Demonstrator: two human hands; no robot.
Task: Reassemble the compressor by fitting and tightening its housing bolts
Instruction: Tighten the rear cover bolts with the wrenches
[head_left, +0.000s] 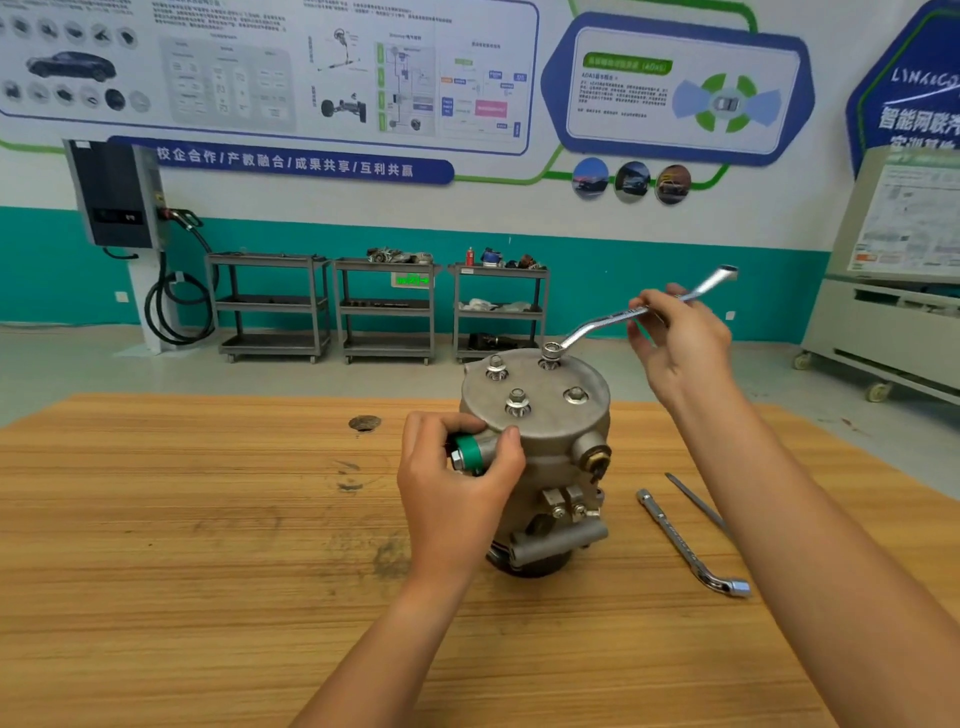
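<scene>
The compressor (535, 457) stands upright at centre frame on the tabletop (208, 519); it looks heavy, rigid metal. The left hand (457, 483) grips its green-capped port (470, 452); the right hand (675, 338) pinches the wrench (613, 317) seated on a rear bolt (550, 353).

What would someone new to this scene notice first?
The grey compressor stands upright on the wooden table, four bolts in its top cover. The right hand holds a ring spanner seated on the far-right bolt, while the left hand grips the green-capped port on its left side. A socket wrench lies to its right.
</scene>
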